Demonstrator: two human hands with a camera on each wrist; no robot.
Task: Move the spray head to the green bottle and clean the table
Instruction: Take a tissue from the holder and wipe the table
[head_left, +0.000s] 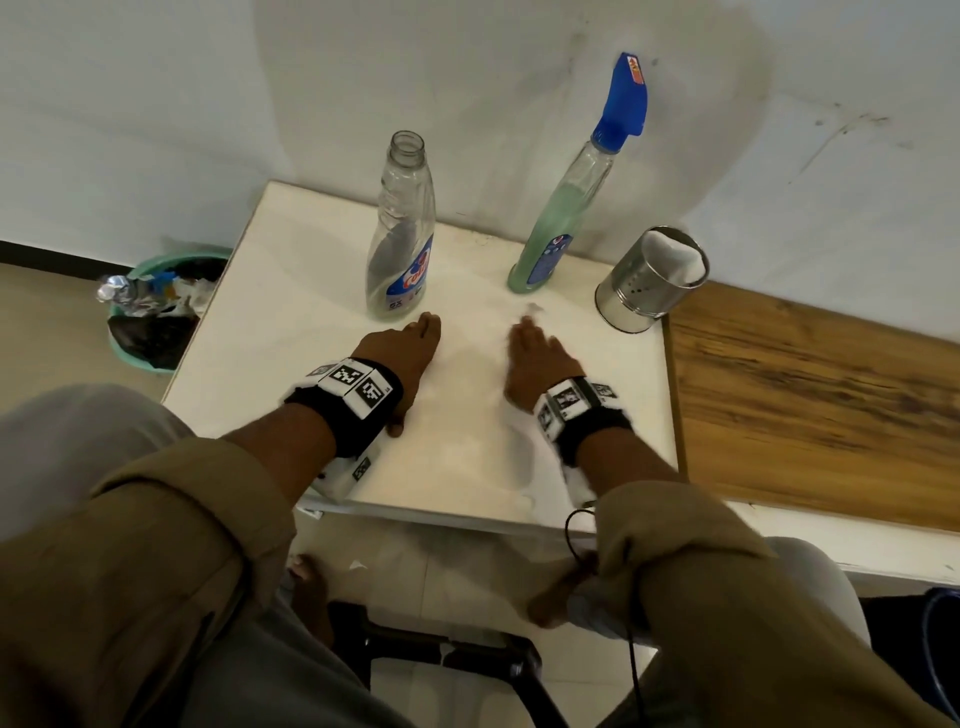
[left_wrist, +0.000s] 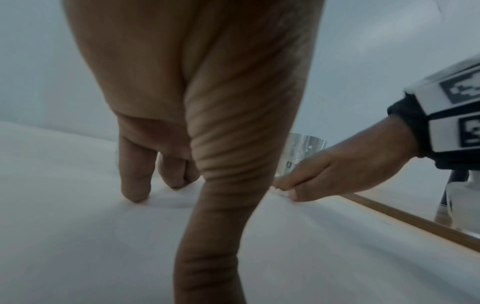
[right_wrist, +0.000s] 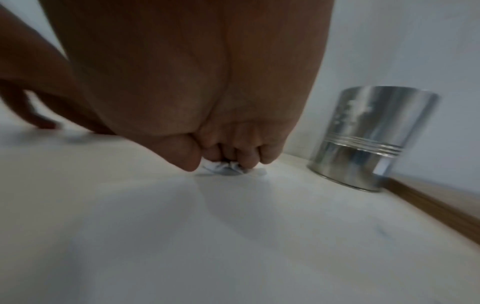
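From the head camera, the blue spray head (head_left: 626, 93) sits on the green bottle (head_left: 553, 228), which stands at the back of the white table (head_left: 311, 312), left of a steel canister (head_left: 652, 280). The uncapped clear bottle (head_left: 401, 234) carries a red-and-blue label reading "5X"; the brand cannot be read. The left hand (head_left: 402, 358) rests flat, fingers relaxed, just before it. The left wrist view adds the right hand (left_wrist: 345, 174) with fingers curled at the tabletop. Only the right wrist view reveals a crumpled white tissue (right_wrist: 223, 167) gripped beneath the right fingers (right_wrist: 246, 158), pressed on the table.
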